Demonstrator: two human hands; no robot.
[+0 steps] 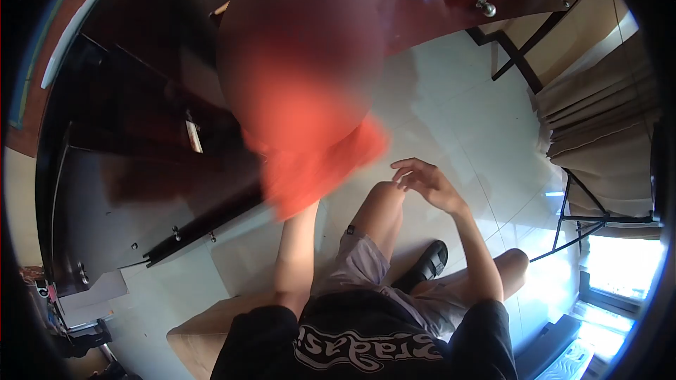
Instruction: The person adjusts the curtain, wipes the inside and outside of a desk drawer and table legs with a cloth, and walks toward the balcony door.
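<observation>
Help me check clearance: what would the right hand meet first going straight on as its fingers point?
Probably the loose red-orange fabric: the right hand points toward its side in the picture. Depth is unclear, so the hand could pass below it.

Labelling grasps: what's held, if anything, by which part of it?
The left hand, hidden, seems to hold the bright red cloth; where its grip falls cannot be told. The right hand is empty.

We observe a black short-sleeved T-shirt (359, 312) with pale ornate lettering (366, 353), greyish-mauve shorts (361, 262) and a black strapped sandal (428, 267).
</observation>
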